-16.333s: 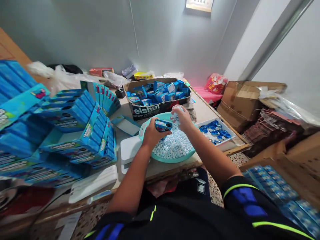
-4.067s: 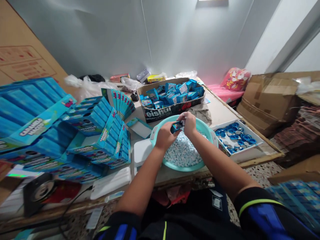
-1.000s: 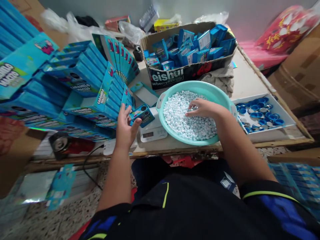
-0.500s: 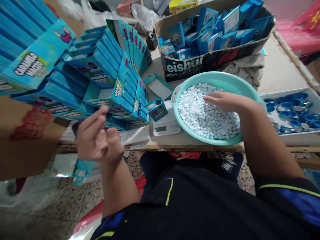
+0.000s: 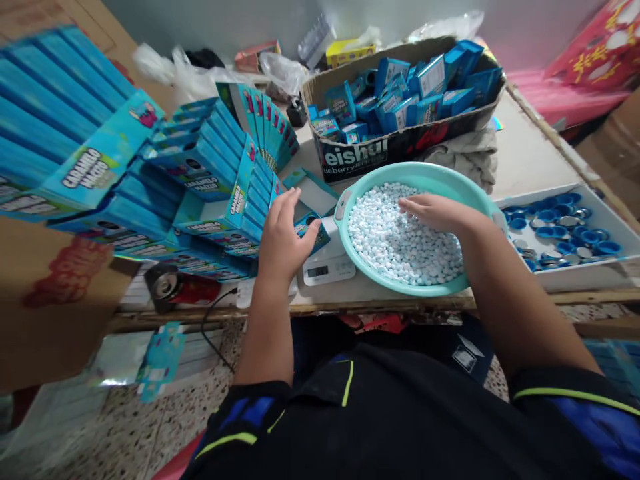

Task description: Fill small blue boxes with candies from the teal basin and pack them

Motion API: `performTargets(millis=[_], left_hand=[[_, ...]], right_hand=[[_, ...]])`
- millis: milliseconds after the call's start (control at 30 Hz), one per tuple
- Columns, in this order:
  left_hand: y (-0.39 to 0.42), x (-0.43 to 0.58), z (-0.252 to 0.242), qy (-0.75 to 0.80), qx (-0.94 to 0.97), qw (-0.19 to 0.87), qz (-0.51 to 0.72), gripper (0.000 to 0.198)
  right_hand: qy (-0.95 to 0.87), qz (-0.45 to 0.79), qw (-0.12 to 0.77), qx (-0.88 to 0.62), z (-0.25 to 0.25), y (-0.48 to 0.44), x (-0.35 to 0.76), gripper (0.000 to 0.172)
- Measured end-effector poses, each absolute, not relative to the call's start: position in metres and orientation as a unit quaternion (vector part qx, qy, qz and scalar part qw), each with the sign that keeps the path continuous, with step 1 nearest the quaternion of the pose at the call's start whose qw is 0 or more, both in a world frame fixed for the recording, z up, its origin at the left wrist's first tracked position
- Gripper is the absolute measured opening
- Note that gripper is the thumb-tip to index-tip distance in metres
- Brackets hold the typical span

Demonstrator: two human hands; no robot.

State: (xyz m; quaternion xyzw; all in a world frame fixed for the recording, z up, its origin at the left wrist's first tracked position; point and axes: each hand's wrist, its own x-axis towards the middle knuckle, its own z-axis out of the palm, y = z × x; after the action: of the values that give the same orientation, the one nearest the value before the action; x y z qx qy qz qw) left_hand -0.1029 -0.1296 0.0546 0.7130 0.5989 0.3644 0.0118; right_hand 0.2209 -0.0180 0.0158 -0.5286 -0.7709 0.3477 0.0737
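Observation:
My left hand (image 5: 287, 237) is beside a small blue candy box (image 5: 320, 241) that stands on a white digital scale (image 5: 333, 270). Its fingers and thumb are apart, and part of the box is hidden behind them; whether they touch it I cannot tell. My right hand (image 5: 437, 212) reaches into a turquoise plastic basin (image 5: 467, 183), resting on a heap of small white and pale blue candies (image 5: 395, 243). Its visible fingers are stretched out over the candies, and no candy shows gripped in them.
Stacked blue display boxes (image 5: 200, 167) rise on the left. A cardboard carton (image 5: 395, 148) of small blue boxes stands behind the basin. To the right lies a white tray (image 5: 590, 267) with blue lids. A drink can (image 5: 183, 285) and a cable (image 5: 205, 317) are near the front edge.
My left hand has moved right and forward, from in front of the stacks to the small box on the scale. My right hand stays in the candies. The view has shifted slightly.

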Motion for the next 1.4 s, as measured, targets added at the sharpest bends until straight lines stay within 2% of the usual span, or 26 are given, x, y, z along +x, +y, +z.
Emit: performTargets(millis=[100, 233, 333, 400, 433, 500, 567, 733, 833, 933, 1067, 1167, 1300, 1400], left_hand=[[-0.128, -0.11, 0.047, 0.63, 0.694, 0.018, 0.348, 0.066], [-0.127, -0.12, 0.025, 0.7, 0.646, 0.062, 0.299, 0.096], [-0.117, -0.115, 0.022, 0.711, 0.61, 0.101, 0.334, 0.105], [-0.106, -0.102, 0.031, 0.675, 0.62, 0.067, 0.394, 0.096], [-0.1, -0.093, 0.039, 0.645, 0.646, 0.041, 0.407, 0.085], [-0.087, -0.076, 0.054, 0.578, 0.729, -0.002, 0.366, 0.054], [-0.075, -0.062, 0.066, 0.53, 0.801, -0.027, 0.276, 0.039], [-0.054, -0.056, 0.068, 0.499, 0.851, -0.083, 0.143, 0.048], [-0.053, -0.066, 0.061, 0.487, 0.857, -0.085, 0.149, 0.048], [-0.058, -0.08, 0.057, 0.496, 0.84, -0.074, 0.206, 0.046], [-0.072, -0.099, 0.043, 0.578, 0.737, -0.017, 0.35, 0.045], [-0.083, -0.111, 0.02, 0.634, 0.613, 0.092, 0.461, 0.063], [-0.094, -0.124, -0.007, 0.64, 0.542, 0.271, 0.471, 0.078], [-0.102, -0.129, -0.005, 0.61, 0.557, 0.288, 0.484, 0.089]], right_hand=[[-0.772, 0.341, 0.067, -0.532, 0.018, -0.019, 0.219, 0.054], [-0.781, 0.321, 0.074, -0.531, 0.022, -0.019, 0.215, 0.049], [-0.782, 0.317, 0.073, -0.532, 0.025, -0.02, 0.212, 0.046], [-0.78, 0.317, 0.063, -0.537, 0.025, -0.02, 0.211, 0.044], [-0.779, 0.318, 0.058, -0.538, 0.026, -0.02, 0.211, 0.043], [-0.779, 0.316, 0.055, -0.539, 0.026, -0.021, 0.212, 0.041], [-0.78, 0.311, 0.056, -0.54, 0.027, -0.023, 0.212, 0.039], [-0.777, 0.313, 0.048, -0.544, 0.03, -0.024, 0.213, 0.034], [-0.78, 0.31, 0.05, -0.541, 0.029, -0.022, 0.212, 0.033], [-0.782, 0.308, 0.05, -0.539, 0.027, -0.02, 0.212, 0.032], [-0.772, 0.331, 0.041, -0.541, 0.028, -0.019, 0.213, 0.033], [-0.769, 0.336, 0.033, -0.542, 0.029, -0.019, 0.214, 0.033], [-0.773, 0.325, 0.018, -0.544, 0.029, -0.02, 0.212, 0.03], [-0.775, 0.314, 0.008, -0.548, 0.029, -0.021, 0.211, 0.029]])
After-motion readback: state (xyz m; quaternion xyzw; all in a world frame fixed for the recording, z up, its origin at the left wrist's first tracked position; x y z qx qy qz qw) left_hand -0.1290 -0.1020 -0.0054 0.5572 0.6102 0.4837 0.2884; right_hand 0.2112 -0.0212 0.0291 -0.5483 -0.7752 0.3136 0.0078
